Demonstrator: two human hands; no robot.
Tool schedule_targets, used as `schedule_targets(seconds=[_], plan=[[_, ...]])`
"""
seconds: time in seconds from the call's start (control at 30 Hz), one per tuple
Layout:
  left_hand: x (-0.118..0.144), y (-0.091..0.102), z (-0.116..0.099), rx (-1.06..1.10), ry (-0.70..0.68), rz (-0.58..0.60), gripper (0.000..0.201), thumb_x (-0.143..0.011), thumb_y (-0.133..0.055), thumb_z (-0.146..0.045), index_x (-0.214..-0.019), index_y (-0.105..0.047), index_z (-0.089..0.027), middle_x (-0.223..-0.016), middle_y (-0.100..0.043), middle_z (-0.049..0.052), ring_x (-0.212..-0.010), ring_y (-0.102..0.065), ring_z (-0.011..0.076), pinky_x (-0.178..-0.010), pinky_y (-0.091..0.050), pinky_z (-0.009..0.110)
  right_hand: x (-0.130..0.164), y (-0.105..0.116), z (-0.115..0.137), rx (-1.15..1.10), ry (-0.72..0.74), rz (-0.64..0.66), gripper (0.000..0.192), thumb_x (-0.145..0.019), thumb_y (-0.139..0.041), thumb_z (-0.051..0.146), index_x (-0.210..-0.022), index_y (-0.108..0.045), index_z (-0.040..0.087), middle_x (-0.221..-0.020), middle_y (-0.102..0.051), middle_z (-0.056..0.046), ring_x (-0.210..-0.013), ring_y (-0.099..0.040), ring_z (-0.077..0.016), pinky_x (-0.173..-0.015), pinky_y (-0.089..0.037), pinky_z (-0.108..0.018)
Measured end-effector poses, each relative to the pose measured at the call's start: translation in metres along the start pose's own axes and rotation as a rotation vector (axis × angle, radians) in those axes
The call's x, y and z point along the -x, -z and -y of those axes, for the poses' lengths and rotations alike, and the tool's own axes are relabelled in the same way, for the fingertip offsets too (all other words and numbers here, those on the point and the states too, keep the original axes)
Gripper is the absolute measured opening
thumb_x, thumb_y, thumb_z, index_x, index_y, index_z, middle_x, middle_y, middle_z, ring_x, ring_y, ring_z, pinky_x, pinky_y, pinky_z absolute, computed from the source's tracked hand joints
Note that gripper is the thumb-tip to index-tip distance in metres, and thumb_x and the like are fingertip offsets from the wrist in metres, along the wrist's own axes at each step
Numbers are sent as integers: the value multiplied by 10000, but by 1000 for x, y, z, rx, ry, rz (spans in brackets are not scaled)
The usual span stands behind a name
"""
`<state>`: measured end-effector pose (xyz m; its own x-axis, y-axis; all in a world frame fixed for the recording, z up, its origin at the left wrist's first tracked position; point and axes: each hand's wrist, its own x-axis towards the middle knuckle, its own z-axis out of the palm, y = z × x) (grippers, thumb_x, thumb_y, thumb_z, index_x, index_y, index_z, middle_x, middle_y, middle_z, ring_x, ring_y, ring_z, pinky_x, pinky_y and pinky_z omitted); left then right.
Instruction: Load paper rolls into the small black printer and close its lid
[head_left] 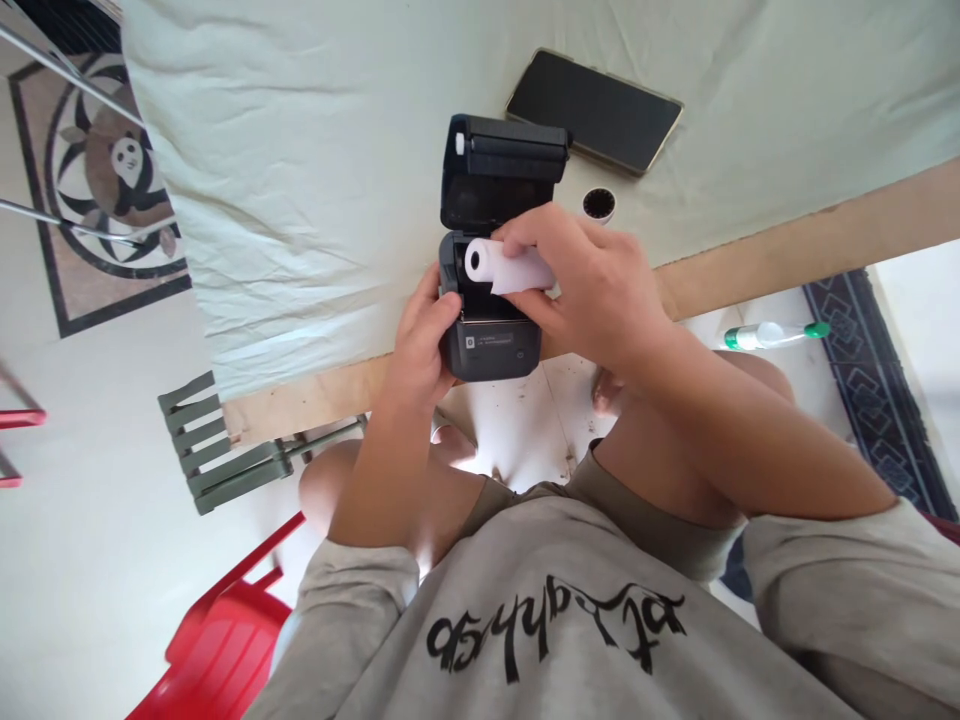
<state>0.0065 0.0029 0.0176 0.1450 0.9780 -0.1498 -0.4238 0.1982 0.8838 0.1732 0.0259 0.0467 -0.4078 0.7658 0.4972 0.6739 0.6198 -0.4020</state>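
Black label printer (491,250), white paper roll (504,266), black phone (594,110) upper centre, pale cloth-covered table (315,170), red chair (217,640) lower left, panda-pattern rug (112,170) upper left.

Grey sweatshirt with black script lettering across the chest, sleeves pushed up past the elbows; olive shorts, bare knees.

Bright even daylight, soft shadows, sharp centre, wide-angle stretch and blur at edges.
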Motion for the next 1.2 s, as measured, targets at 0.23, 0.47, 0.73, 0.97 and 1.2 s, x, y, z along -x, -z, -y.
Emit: schedule_targets(seconds=[0.23, 0.47, 0.73, 0.97, 1.2], plan=[[0, 1, -1, -5, -2, 10, 212, -815, -576, -324, -981, -608, -196, -852, -648, 2, -814, -650, 149, -696, -514, 243, -3, -6, -2, 104, 113, -9, 168, -887, -412, 207, -756, -515, 189, -861, -650, -4, -806, -584, -136, -699, -434, -294], [-3, 8, 5, -69, -36, 57, 380, -710, -707, -382, -1037, -580, -235, -868, -630, 4, -759, -623, 154, -646, -499, 259, 11, 0, 10, 5, 283, -22, 203, -860, -510, 341, -731, -532, 186, -767, -611, 17, -724, -515, -120, -626, -355, -290], [-5, 15, 12, -212, -113, 85, 656, -566, -801, -345, -1150, -517, -248, -976, -616, 46, -796, -646, 211, -619, -535, 288, -2, 18, -7, -399, -134, -202, 367, -823, -506, 221, -1174, -406, 250, -1296, -430, -49, -1131, -503, -161, -613, -470, -239], [-6, 18, 17, -212, -166, 53, 688, -532, -819, -327, -1136, -497, -257, -986, -603, 37, -797, -633, 197, -626, -526, 286, 3, 14, -9, -535, -125, -152, 249, -834, -428, 157, -1068, -486, 220, -1073, -537, -12, -924, -580, -106, -524, -427, -203], [1, 5, 8, -119, -145, 52, 575, -621, -755, -405, -1134, -525, -284, -1067, -595, 35, -964, -612, 226, -732, -523, 297, 15, 3, -4, -393, -148, 148, 363, -848, -506, 339, -1190, -446, 234, -1341, -455, -83, -981, -577, -155, -695, -524, -280]])
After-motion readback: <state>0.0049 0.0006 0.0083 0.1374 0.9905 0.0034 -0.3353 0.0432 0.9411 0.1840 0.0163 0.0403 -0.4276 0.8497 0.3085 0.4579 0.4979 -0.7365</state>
